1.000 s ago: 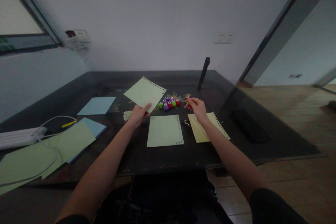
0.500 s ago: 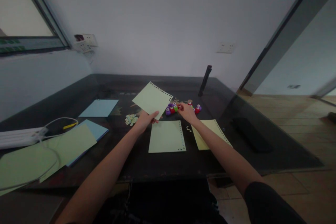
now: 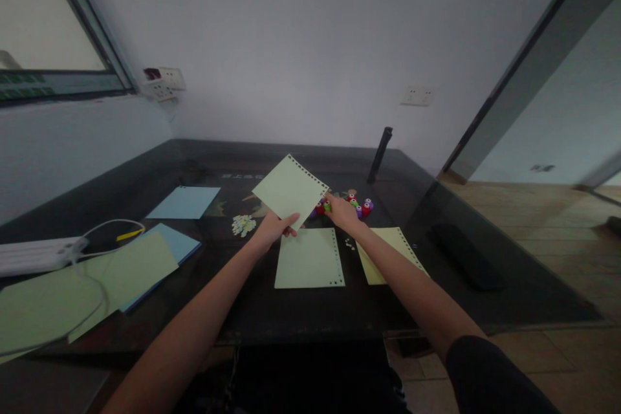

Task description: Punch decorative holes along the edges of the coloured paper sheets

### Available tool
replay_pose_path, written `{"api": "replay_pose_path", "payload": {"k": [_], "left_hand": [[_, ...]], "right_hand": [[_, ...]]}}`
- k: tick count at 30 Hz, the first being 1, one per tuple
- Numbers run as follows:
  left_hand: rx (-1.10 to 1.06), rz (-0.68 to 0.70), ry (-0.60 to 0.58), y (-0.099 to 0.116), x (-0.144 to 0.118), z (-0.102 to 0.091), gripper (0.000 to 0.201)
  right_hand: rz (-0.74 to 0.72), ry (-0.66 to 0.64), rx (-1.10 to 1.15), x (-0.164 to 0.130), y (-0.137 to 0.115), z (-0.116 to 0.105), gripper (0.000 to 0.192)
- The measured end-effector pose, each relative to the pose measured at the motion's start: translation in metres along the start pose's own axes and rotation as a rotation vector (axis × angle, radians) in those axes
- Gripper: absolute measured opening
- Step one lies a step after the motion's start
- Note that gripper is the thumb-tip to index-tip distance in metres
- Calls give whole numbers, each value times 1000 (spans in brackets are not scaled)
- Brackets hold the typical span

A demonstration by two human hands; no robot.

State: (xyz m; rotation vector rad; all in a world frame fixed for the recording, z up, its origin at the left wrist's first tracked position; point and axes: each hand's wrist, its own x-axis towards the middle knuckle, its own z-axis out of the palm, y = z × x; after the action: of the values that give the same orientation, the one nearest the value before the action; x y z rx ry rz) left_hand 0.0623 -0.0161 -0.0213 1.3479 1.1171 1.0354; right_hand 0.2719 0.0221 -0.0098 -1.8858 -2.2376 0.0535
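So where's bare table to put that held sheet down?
Bare table along the near edge below the flat green sheet, and between the blue sheet and that sheet. Crowded by the punches at the right hand.

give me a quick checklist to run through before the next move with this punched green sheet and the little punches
1. left hand grips the raised green sheet by its near corner: ok.
2. Sheet clear of the table: ok.
3. right hand at the small coloured punches: ok.
4. One punch actually gripped: cannot tell, fingers hide it.
5. Green sheet lying flat and yellow sheet apart from each other: ok.
6. Paper bits out of the hands' way: ok.
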Motion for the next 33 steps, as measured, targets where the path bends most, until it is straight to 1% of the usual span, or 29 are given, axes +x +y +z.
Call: {"api": "replay_pose_path", "payload": {"k": [5, 11, 15, 19, 23, 26, 33], "left_hand": [[15, 20, -14, 1, 0, 1, 22], [12, 8, -9, 0, 1, 0, 23], [3, 12, 22, -3, 3, -2, 24], [12, 13, 27, -2, 3, -2, 22], [3, 16, 32, 1, 1, -1, 21], [-2, 17, 34, 2, 0, -1, 20], [-2, 21, 1, 0, 1, -2, 23]], "right_hand": [[9, -10, 11, -4, 5, -1, 43], [22, 5, 43, -4, 7, 2, 51], [23, 29, 63, -4, 4, 2, 46], [-1, 53, 70, -3, -2, 1, 39], [2, 46, 47, -1, -4, 1, 31], [22, 43, 42, 1, -4, 2, 30], [21, 87, 50, 3, -4, 8, 30]]}}
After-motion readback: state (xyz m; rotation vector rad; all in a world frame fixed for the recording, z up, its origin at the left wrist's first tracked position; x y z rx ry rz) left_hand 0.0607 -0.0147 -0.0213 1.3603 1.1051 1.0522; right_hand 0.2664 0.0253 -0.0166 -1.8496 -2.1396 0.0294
